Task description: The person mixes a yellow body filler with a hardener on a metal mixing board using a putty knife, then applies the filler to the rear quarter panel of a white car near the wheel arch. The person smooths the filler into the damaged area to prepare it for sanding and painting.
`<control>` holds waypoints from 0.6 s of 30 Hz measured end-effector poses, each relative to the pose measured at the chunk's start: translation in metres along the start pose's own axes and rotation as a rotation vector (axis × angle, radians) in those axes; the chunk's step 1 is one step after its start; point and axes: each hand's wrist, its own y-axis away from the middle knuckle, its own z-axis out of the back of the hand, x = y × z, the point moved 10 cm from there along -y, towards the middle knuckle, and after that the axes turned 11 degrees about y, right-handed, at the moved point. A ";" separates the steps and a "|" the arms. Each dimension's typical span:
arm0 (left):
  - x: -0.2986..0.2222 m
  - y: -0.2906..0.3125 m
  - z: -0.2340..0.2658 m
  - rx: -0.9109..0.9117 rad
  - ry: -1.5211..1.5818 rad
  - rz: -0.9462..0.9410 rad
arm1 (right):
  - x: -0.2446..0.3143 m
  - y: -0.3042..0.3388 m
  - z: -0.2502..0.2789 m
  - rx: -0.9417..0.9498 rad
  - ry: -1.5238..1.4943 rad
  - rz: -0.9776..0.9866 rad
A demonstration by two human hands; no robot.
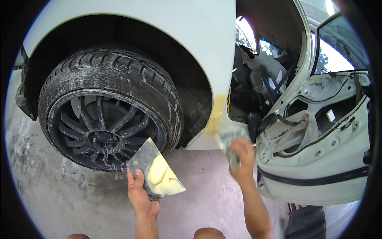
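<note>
Closed around the lower edge of a flat grey mixing board (142, 159), my left hand (140, 195) keeps it tilted in front of the wheel. A thick pale yellow mound of body filler (162, 175) lies on the board. My right hand (242, 159) grips a flat greyish spreader (230, 139), smeared by motion, at the lower edge of the white car body (189, 24). Just above the spreader, a tan-yellow strip of filler (216, 113) covers the panel between the wheel arch and the door opening. Whether the spreader touches the panel cannot be made out.
A dusty black wheel (105, 137) with a worn tire (107, 75) fills the arch at left. On the right, a white car door (310, 191) stands open with its inner side bare. Dark seat parts and wiring show in the cabin. Below is a stained concrete floor (79, 191).
</note>
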 end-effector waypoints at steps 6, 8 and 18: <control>-0.012 -0.004 0.001 -0.020 -0.003 0.001 | 0.007 -0.084 -0.014 -0.223 0.257 0.055; -0.012 -0.004 0.003 -0.022 -0.003 0.013 | 0.015 -0.091 -0.019 -0.223 0.283 0.088; -0.004 -0.009 0.020 -0.070 -0.005 0.032 | 0.018 -0.089 -0.030 -0.283 0.258 0.150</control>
